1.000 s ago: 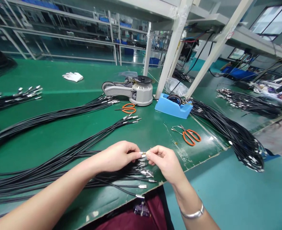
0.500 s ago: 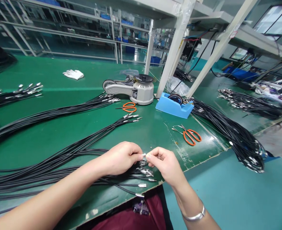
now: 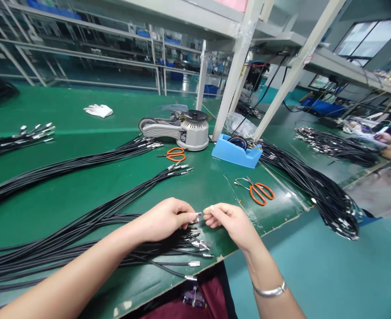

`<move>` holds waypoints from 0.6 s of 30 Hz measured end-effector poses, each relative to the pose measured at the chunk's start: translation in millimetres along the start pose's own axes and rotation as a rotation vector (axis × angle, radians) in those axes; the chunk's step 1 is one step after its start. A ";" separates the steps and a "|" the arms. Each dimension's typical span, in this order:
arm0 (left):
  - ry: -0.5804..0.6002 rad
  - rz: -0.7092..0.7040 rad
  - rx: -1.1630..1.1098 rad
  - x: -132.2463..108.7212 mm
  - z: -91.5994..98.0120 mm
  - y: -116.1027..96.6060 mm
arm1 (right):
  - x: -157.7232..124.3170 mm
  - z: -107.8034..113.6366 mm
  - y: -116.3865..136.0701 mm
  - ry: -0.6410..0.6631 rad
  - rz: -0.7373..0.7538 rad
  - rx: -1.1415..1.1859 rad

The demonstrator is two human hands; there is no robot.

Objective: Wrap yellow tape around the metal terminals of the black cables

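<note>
Near the table's front edge, my left hand (image 3: pixel 172 218) is closed on a black cable, whose silver metal connector (image 3: pixel 198 215) sticks out past the thumb and forefinger. Just right of that tip, my right hand (image 3: pixel 226 218) is closed in a pinch, a small gap away from the connector. Whatever lies between its fingertips is too small to make out. Under and beside my left hand runs a bundle of black cables (image 3: pixel 115 241), their metal ends fanned out toward the table edge. Another cable group (image 3: pixel 142 184) lies just behind.
Orange-handled scissors (image 3: pixel 261 192) lie to the right, a second pair (image 3: pixel 175 154) farther back. Behind stand a grey tape dispenser (image 3: pixel 193 135) and a blue tape holder (image 3: pixel 237 153). A large cable bundle (image 3: pixel 308 186) hangs over the right edge. A person's hand (image 3: pixel 386 139) shows far right.
My right hand has come away from the connector, opening a small gap to the right. My left hand still grips the cable. The whole view has shifted slightly.
</note>
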State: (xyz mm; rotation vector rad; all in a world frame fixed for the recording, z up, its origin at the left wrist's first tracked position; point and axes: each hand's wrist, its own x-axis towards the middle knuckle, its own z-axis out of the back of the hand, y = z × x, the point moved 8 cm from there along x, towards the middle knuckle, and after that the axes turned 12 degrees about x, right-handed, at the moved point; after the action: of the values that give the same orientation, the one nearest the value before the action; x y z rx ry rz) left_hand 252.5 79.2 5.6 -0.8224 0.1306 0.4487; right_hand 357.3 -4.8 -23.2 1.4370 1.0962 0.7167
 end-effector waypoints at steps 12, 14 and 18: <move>-0.498 0.069 0.546 -28.5 48.8 38.4 | -21.1 -19.4 -8.9 0.070 -0.010 -0.396; -0.543 0.181 0.705 -30.6 63.1 58.4 | -21.7 -18.6 -4.3 0.142 -0.001 -0.470; -0.532 0.277 0.764 -25.1 73.5 80.1 | -0.3 -3.0 11.9 0.053 0.024 -0.446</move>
State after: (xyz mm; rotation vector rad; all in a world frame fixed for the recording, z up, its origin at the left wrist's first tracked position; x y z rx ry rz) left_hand 190.8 172.1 8.3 0.0823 -0.0821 0.7971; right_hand 357.1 -3.1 -11.0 1.0564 0.8890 0.9531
